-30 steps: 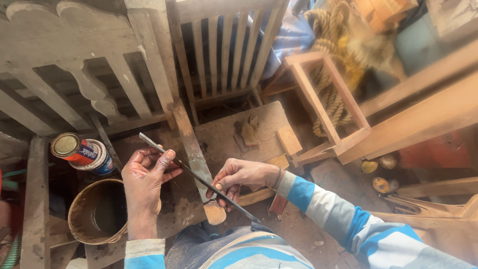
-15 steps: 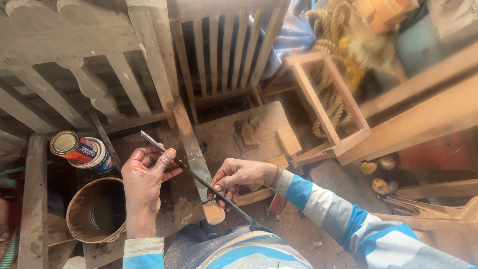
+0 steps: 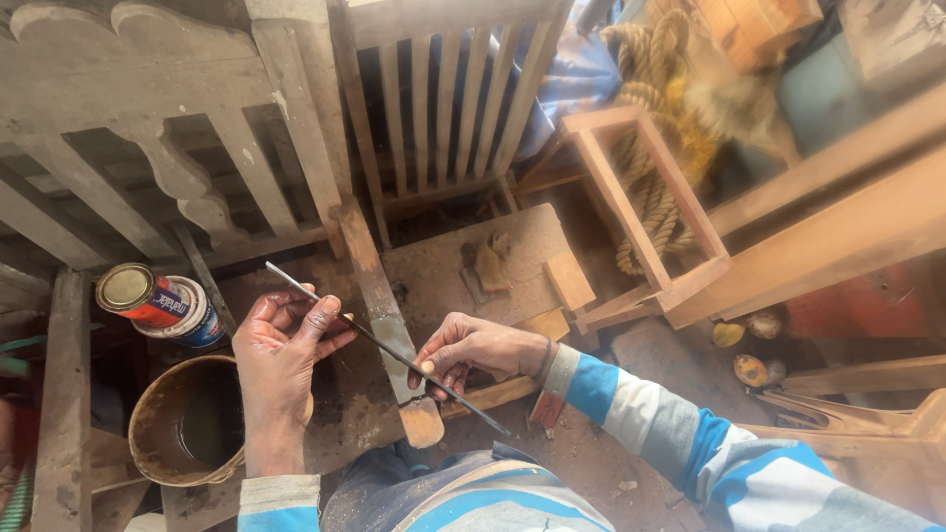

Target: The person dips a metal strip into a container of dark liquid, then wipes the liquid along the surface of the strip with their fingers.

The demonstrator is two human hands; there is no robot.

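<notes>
Nothing much has shifted since the earlier frame: your left hand (image 3: 281,355) and right hand (image 3: 473,350) each keep a pinching grip on the thin metal rod (image 3: 384,347), held across the wooden paddle (image 3: 389,330); no finished result shows yet

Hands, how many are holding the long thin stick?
2. The left hand pinches the stick near its upper end; the right hand grips it lower down.

Daylit workshop: grey slatted wooden chair back (image 3: 443,99), pale wooden stool frame (image 3: 641,212), coiled yellow rope (image 3: 655,89), dusty floor (image 3: 611,473).
</notes>
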